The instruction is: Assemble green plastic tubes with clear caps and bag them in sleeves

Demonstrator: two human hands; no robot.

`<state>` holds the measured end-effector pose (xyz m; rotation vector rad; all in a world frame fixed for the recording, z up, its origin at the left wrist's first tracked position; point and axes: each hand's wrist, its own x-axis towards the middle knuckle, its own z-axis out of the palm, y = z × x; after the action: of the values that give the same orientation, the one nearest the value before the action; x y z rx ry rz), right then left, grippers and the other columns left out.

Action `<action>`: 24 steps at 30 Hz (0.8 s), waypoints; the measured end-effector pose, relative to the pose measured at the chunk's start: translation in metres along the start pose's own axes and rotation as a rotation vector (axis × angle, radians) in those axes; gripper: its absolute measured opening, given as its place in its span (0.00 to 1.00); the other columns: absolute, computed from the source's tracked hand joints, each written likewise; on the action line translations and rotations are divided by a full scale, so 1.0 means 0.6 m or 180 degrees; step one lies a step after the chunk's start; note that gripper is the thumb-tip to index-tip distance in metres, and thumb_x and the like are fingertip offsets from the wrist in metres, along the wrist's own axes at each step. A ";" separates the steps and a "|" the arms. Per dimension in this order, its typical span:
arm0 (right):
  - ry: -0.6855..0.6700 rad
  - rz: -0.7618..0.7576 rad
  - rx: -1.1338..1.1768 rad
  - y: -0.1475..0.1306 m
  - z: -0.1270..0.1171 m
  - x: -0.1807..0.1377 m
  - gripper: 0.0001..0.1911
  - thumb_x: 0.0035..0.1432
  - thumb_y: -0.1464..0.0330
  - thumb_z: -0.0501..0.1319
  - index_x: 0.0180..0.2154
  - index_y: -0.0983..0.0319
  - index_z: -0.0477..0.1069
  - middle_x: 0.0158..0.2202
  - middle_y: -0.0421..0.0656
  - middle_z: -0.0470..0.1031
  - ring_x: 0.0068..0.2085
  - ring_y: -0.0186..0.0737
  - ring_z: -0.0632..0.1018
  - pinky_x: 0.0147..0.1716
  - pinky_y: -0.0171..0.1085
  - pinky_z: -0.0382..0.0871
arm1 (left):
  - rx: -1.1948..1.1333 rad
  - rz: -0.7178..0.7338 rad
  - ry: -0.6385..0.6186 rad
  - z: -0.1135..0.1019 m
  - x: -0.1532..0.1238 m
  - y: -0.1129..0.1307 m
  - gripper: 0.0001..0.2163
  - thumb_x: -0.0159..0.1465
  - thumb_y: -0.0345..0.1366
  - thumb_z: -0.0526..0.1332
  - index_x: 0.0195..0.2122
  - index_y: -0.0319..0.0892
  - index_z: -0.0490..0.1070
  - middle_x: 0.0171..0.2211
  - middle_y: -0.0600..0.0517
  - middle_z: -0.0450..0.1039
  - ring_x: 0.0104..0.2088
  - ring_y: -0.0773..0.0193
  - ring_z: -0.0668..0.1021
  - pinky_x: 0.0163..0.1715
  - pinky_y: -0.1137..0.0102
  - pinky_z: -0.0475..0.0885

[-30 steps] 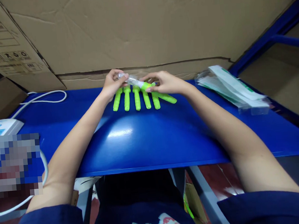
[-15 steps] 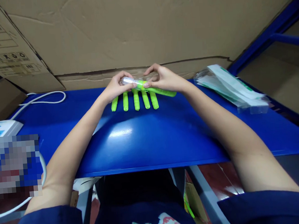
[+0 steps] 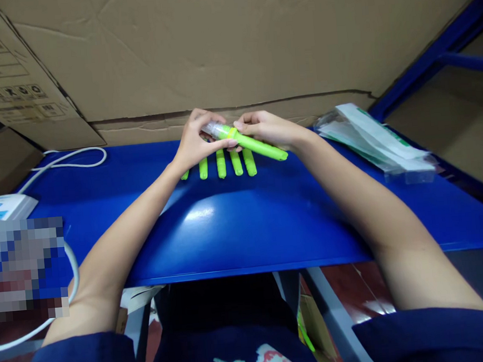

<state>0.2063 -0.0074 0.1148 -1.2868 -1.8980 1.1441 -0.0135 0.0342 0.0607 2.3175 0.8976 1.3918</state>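
Both my hands hold one bright green pen (image 3: 255,146) with a clear cap over the far side of the blue table (image 3: 245,225). My left hand (image 3: 198,140) pinches the clear cap end. My right hand (image 3: 266,130) grips the green barrel, whose tail points right and down. Under my hands lies a row of several more green pens (image 3: 227,165), side by side, their far ends hidden by my fingers.
A stack of clear plastic bags (image 3: 372,140) lies at the right of the table. A white power strip (image 3: 1,206) with a white cable (image 3: 72,158) sits at the left. Cardboard boxes (image 3: 214,43) stand behind, a blue frame (image 3: 444,48) at right.
The held pen has gone from lying level between my fingertips to tilting down to the right. My left hand has shifted right over the cap end; my right hand has dropped slightly.
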 end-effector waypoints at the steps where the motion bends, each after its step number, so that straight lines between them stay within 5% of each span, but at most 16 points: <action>1: -0.0096 0.0043 0.0092 -0.006 0.004 -0.004 0.22 0.64 0.45 0.67 0.37 0.57 0.72 0.35 0.48 0.83 0.42 0.52 0.85 0.42 0.47 0.84 | 0.0003 -0.0022 0.0052 -0.001 0.001 -0.003 0.26 0.53 0.59 0.78 0.44 0.46 0.79 0.46 0.45 0.74 0.56 0.47 0.78 0.55 0.53 0.78; 6: -0.0375 0.0061 0.0026 -0.012 0.014 -0.015 0.24 0.62 0.43 0.68 0.39 0.57 0.76 0.36 0.48 0.84 0.40 0.51 0.87 0.39 0.45 0.85 | 0.0101 -0.0197 0.0379 -0.005 0.001 -0.031 0.23 0.57 0.59 0.76 0.38 0.45 0.78 0.42 0.47 0.75 0.54 0.48 0.78 0.58 0.50 0.75; 10: -0.0621 0.0125 -0.0060 0.003 0.009 -0.007 0.18 0.59 0.56 0.75 0.44 0.57 0.76 0.38 0.46 0.85 0.39 0.50 0.87 0.41 0.47 0.85 | 0.0182 -0.0483 0.0861 -0.010 -0.001 -0.070 0.20 0.59 0.56 0.75 0.35 0.44 0.77 0.41 0.47 0.74 0.50 0.50 0.79 0.58 0.51 0.76; 14: -0.0286 0.0026 -0.0120 0.008 0.008 0.003 0.18 0.55 0.63 0.78 0.40 0.57 0.71 0.36 0.46 0.84 0.40 0.51 0.86 0.44 0.50 0.85 | 0.0203 -0.0593 0.1172 -0.015 0.001 -0.099 0.19 0.64 0.56 0.71 0.36 0.44 0.76 0.39 0.47 0.73 0.51 0.52 0.78 0.60 0.54 0.75; 20: -0.0046 -0.0050 -0.0143 0.001 0.010 0.005 0.17 0.67 0.53 0.67 0.34 0.57 0.68 0.36 0.49 0.82 0.39 0.50 0.84 0.42 0.51 0.83 | 0.0099 -0.0520 0.1257 -0.015 0.005 -0.098 0.25 0.65 0.64 0.65 0.39 0.44 0.76 0.42 0.47 0.70 0.50 0.54 0.78 0.57 0.56 0.76; 24: 0.0059 -0.0060 -0.0278 0.008 0.003 0.009 0.20 0.71 0.53 0.59 0.30 0.58 0.68 0.31 0.47 0.78 0.30 0.43 0.77 0.32 0.44 0.78 | 0.0165 -0.0352 0.1029 -0.024 0.003 -0.084 0.28 0.53 0.62 0.76 0.44 0.46 0.76 0.50 0.45 0.68 0.55 0.49 0.76 0.56 0.55 0.76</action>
<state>0.2051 -0.0020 0.1097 -1.3187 -1.9614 1.0465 -0.0434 0.0730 0.0420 2.0749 1.1452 1.7433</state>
